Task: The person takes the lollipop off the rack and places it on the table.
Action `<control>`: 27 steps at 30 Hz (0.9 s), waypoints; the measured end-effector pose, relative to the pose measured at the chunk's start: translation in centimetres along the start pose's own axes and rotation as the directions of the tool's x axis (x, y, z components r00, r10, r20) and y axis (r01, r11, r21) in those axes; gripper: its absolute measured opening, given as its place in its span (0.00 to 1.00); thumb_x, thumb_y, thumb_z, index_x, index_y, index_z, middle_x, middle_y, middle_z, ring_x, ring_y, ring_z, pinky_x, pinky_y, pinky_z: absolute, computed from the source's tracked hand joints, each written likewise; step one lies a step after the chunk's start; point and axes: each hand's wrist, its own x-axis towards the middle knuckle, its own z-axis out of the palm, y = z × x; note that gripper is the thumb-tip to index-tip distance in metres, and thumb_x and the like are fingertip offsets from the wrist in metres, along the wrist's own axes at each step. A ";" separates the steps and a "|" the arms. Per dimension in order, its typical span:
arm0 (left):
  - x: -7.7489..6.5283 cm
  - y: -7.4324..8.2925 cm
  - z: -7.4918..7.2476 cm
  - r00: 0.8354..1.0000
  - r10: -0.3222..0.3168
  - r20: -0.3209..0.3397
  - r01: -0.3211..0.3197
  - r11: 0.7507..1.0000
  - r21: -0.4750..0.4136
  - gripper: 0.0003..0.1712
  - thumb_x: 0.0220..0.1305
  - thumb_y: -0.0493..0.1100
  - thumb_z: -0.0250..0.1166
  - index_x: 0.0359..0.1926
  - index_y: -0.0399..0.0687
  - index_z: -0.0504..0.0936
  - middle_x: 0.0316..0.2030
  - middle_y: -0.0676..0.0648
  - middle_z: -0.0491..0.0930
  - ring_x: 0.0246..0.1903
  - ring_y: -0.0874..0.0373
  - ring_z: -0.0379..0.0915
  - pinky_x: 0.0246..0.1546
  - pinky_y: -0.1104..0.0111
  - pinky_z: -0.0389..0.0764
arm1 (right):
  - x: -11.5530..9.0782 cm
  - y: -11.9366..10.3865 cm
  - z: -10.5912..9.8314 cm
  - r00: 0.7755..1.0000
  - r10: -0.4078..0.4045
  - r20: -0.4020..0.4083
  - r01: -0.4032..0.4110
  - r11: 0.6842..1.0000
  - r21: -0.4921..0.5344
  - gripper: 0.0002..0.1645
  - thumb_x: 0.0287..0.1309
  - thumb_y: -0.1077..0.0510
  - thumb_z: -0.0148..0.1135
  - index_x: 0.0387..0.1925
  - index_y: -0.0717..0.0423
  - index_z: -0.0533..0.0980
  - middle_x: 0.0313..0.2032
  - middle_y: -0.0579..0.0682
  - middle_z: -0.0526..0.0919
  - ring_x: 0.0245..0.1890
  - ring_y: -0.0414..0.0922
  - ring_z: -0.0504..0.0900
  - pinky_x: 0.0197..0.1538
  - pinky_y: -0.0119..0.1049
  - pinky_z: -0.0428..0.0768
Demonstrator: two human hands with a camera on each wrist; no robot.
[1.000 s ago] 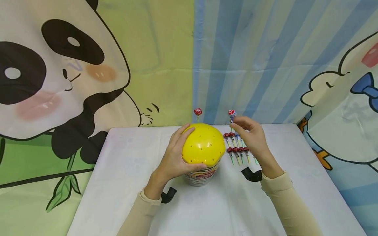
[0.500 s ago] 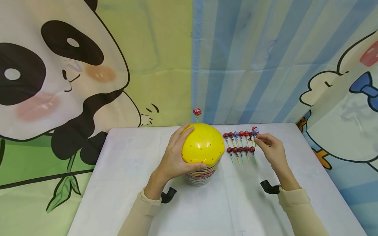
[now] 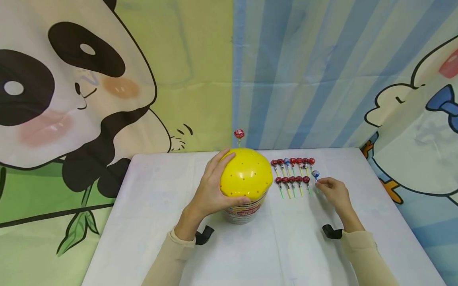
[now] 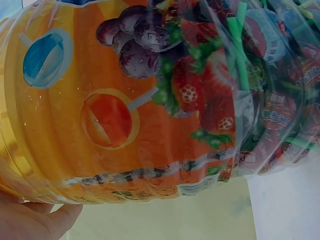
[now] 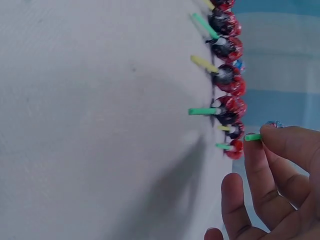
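A clear jar [image 3: 243,214] with a yellow domed lid [image 3: 247,174] dotted with small holes stands on the table. My left hand [image 3: 209,194] grips the lid from the left, fingers over its far side and thumb along the near edge. One red lollipop [image 3: 239,134] stands upright at the dome's top. Fruit pictures cover the jar's orange label [image 4: 150,110] in the left wrist view, with wrapped lollipops inside. My right hand [image 3: 335,193] pinches a blue lollipop [image 3: 315,174] by its green stick [image 5: 253,137], wrapped head up, at the right end of two lollipop rows.
Behind the jar's right side lie a back row of lollipops [image 3: 299,161], mostly red with one blue, and a front row of red lollipops [image 3: 292,180]. The white table [image 3: 297,254] ends at a printed cloth backdrop [image 3: 279,79].
My right hand has carried the blue lollipop from beside the dome rightward and down, to the right end of the rows. My left hand stays on the lid.
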 end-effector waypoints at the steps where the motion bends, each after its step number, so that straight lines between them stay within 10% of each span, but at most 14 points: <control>1: 0.0 0.0 0.0 1.000 0.001 0.000 -0.001 1.000 0.000 0.62 0.42 0.79 0.70 0.75 0.59 0.61 0.76 0.52 0.52 0.71 0.52 0.51 0.57 0.47 0.75 | 0.1 0.2 0.1 1.000 0.009 0.000 -0.009 1.000 -0.003 0.22 0.70 0.50 0.60 0.53 0.64 0.79 0.41 0.57 0.84 0.39 0.48 0.77 0.37 0.39 0.74; 27: 0.0 0.1 0.0 1.000 -0.009 0.002 0.009 1.000 -0.011 0.62 0.43 0.79 0.69 0.75 0.59 0.61 0.76 0.51 0.52 0.71 0.51 0.52 0.56 0.47 0.75 | 1.4 2.1 1.0 0.999 0.029 0.033 -0.024 0.989 -0.144 0.19 0.68 0.50 0.60 0.47 0.63 0.81 0.38 0.56 0.84 0.37 0.52 0.77 0.37 0.43 0.70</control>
